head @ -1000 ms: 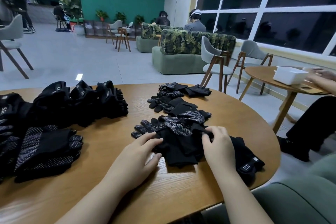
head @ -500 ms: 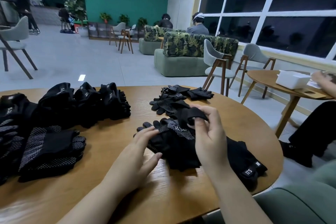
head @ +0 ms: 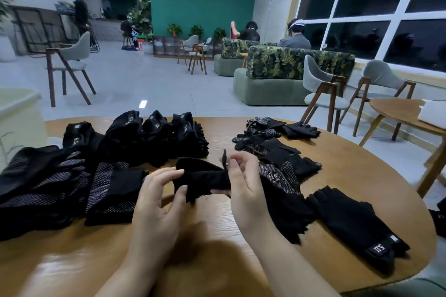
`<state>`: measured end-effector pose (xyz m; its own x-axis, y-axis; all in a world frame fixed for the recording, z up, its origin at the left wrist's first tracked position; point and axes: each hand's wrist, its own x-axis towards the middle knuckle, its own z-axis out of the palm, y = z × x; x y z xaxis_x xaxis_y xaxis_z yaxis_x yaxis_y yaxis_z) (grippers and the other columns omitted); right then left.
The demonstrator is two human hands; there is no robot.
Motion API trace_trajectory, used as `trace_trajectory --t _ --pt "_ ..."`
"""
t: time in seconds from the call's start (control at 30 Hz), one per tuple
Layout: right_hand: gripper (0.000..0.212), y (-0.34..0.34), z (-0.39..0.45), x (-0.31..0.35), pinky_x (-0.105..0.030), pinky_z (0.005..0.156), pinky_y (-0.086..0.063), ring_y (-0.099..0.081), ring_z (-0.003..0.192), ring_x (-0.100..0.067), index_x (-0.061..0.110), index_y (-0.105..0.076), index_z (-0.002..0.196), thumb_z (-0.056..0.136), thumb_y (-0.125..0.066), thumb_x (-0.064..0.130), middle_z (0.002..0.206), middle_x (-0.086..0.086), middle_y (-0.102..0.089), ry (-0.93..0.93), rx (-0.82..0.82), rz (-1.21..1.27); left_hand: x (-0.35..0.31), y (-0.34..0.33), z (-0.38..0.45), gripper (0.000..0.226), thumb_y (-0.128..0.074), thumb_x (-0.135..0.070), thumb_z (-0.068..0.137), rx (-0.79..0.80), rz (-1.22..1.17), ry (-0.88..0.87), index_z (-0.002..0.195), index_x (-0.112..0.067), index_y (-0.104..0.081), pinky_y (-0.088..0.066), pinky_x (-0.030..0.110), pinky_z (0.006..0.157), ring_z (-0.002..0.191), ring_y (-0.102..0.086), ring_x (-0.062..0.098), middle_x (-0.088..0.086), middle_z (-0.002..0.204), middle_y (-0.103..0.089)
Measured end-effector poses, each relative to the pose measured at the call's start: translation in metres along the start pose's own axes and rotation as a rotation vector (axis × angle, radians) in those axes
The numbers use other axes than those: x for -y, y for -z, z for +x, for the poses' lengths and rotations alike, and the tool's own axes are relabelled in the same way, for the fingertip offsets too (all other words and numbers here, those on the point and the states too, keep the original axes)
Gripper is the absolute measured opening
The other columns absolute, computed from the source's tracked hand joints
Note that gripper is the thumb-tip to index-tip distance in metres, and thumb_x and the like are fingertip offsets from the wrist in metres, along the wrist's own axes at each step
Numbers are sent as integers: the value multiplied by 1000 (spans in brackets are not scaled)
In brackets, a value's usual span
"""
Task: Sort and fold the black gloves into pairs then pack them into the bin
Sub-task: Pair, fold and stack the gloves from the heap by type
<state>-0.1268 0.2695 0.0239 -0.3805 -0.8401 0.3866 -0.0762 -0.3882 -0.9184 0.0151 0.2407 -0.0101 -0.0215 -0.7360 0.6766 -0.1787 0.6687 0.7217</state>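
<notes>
A black glove (head: 202, 177) hangs just above the round wooden table (head: 217, 255), held between both hands. My left hand (head: 158, 200) pinches its left end with thumb and fingers. My right hand (head: 243, 183) grips its right end, near the cuff. Under and to the right of my right hand lies a heap of loose black gloves (head: 282, 176) with white grip dots. One flat glove with a white label (head: 357, 222) lies at the right edge. Folded pairs (head: 154, 135) stand in a row at the back left. No bin is clearly visible.
A pile of flat dotted gloves (head: 58, 188) covers the table's left side. More loose gloves (head: 277, 128) lie at the far edge. Beyond the table stand grey chairs (head: 321, 94), a second wooden table (head: 405, 113) and a sofa. A pale surface (head: 17, 108) sits at far left.
Both hands have lifted one glove off the heap and carried it leftward toward the table's middle. The left hand, earlier resting flat on the heap, now pinches the glove. The camera has tilted up.
</notes>
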Motion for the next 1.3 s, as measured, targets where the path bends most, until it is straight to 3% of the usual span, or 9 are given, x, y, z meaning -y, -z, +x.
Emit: trace_trajectory --t 0.07,0.2,0.33,0.53,0.73,0.9,1.07,1.17,1.3 --pt "20 -4 2 -6 -46 76 -57 -54 83 -11 20 -46 92 93 -47 40 85 6 -50 -69 -57 -56 3 3 1 42 -63 -8 87 -38 -33 30 103 -47 -59 -46 9 78 106 -58 10 -17 112 -56" --pt "23 0 4 -19 -15 70 -42 -46 67 3 21 -42 87 89 -60 35 79 4 -45 -124 -67 -182 7 2 2 43 -64 2 85 -25 -29 117 102 -38 -58 -45 7 77 102 -58 5 -4 111 -56" --pt "34 4 1 -35 -35 84 -53 -59 88 -16 29 -46 94 68 -64 43 93 4 -54 -162 22 -252 17 -2 -1 37 -71 -8 81 105 93 326 107 -25 -51 -42 1 69 90 -57 3 -1 107 -51" --pt "41 12 -7 -40 -31 93 -47 -57 102 -15 42 -42 106 80 -61 15 117 14 -50 -94 99 -395 12 -4 -4 41 -67 -5 83 266 181 234 100 -39 -52 -41 7 75 88 -54 -3 -12 99 -58" --pt "36 6 -1 -33 -21 91 -43 -53 96 -7 42 -44 98 87 -62 13 110 14 -55 -38 17 -365 9 -8 0 38 -62 0 85 208 61 166 96 -36 -60 -54 41 77 93 -57 3 -19 101 -58" --pt "29 -11 24 -16 -4 91 -32 -48 104 1 26 -54 102 84 -57 4 110 5 -55 113 125 -425 -3 -9 35 32 -52 1 85 197 166 -65 100 -26 -61 -36 7 93 111 -45 -9 -5 115 -53" --pt "33 -19 26 -9 -11 97 -35 -48 114 5 28 -56 98 83 -55 -2 113 8 -57 265 214 -343 -10 6 40 37 -51 8 82 254 161 -176 100 -20 -66 -36 8 93 121 -43 -5 -8 124 -49" --pt "34 -11 9 -25 -12 93 -38 -53 105 5 38 -53 96 81 -55 7 106 18 -58 188 172 -386 -1 17 9 43 -49 3 77 341 128 -119 96 -34 -63 -38 10 93 120 -47 1 -18 121 -49" --pt "38 5 -7 -38 0 87 -29 -46 101 18 34 -52 98 85 -55 -1 105 15 -57 42 180 -481 6 26 -23 49 -52 2 80 497 128 48 100 -42 -60 -41 6 82 114 -48 -4 -27 120 -46"
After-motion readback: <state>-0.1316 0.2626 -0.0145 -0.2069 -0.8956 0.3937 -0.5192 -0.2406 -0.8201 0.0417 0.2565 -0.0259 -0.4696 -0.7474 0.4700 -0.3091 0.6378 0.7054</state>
